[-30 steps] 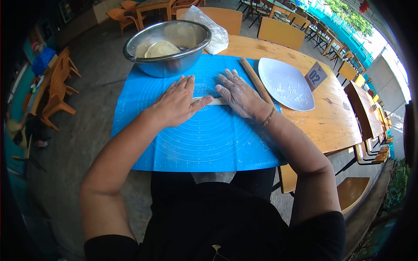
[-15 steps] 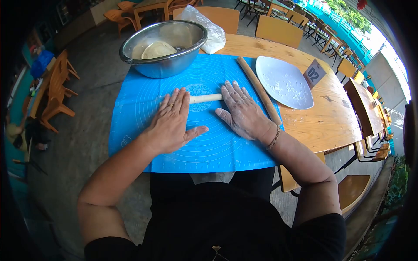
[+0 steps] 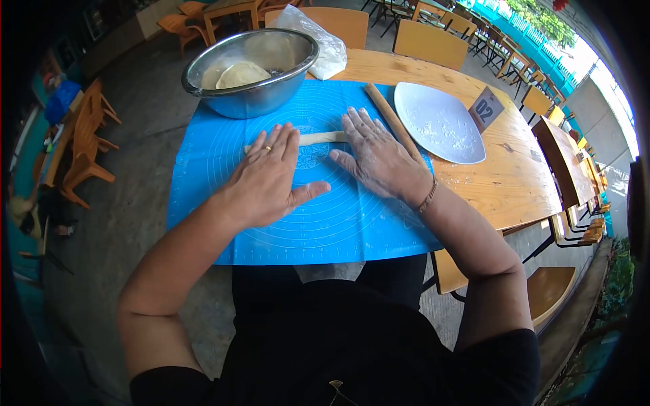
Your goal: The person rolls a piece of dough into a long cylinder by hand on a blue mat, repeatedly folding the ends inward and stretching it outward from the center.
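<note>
A pale rope of dough (image 3: 321, 138) lies crosswise on the blue mat (image 3: 298, 245). My left hand (image 3: 271, 177) rests flat over its left part, fingers stretched out and thumb apart; a short dough end shows beyond the fingers. Over the right part lies my right hand (image 3: 380, 157), dusted with white flour, its fingers extended and thumb out. The middle of the rope shows between the two hands. Close to the right hand, a wooden rolling pin (image 3: 395, 123) lies slanted along the mat's right side.
A steel bowl (image 3: 254, 99) with dough inside stands at the mat's back left, beside a plastic bag of white powder (image 3: 330, 58). On the wooden table (image 3: 509, 177), a floured white plate (image 3: 440, 125) sits near an "02" sign (image 3: 485, 110). Chairs stand beyond.
Both hands have slid forward, away from my body, along with the dough rope. The view has shifted slightly.
</note>
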Motion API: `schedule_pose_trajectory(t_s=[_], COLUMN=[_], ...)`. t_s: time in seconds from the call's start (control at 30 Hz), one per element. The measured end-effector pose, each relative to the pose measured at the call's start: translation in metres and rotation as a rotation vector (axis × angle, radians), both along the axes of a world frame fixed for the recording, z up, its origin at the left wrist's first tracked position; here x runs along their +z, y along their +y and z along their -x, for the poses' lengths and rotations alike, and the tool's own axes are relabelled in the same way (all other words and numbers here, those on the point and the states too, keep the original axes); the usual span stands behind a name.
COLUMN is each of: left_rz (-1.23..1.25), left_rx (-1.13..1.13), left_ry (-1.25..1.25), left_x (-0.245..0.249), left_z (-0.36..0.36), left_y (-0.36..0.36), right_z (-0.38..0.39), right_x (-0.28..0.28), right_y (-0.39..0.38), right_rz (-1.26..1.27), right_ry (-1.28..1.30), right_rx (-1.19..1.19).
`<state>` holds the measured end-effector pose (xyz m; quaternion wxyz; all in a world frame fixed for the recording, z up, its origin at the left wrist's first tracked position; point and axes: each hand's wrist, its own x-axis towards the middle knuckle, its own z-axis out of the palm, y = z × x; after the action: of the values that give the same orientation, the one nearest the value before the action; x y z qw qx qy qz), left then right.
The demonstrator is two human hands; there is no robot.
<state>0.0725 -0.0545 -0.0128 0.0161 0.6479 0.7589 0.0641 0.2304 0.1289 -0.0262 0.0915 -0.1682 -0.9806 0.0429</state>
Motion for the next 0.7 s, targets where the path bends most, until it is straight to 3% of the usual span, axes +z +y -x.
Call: schedule_pose_trajectory(t_s=[0.1,0.23,0.4,0.7], left_rz=[0.042,0.043,0.118,0.122], left_rx=[-0.12,-0.083,0.071,0.113], left_ry=[0.082,0.124,0.087,0.022], left_x=[-0.003,-0.013,-0.018,-0.012], left_z=[-0.015,-0.004,0.013,0.046], left_y=[-0.023,-0.014,0.011,0.039], right_z=[-0.024,-0.02,0.011,0.055], right_x=[-0.012,-0.024,-0.024,-0.002], right_y=[-0.015,-0.015,0.003,0.026], right_rz=[-0.105,-0.155,-0.113,0.017], right_ry=[0.082,0.079,0.015,-0.196], right_rx=[0.128,0.115,0.023,-0.086])
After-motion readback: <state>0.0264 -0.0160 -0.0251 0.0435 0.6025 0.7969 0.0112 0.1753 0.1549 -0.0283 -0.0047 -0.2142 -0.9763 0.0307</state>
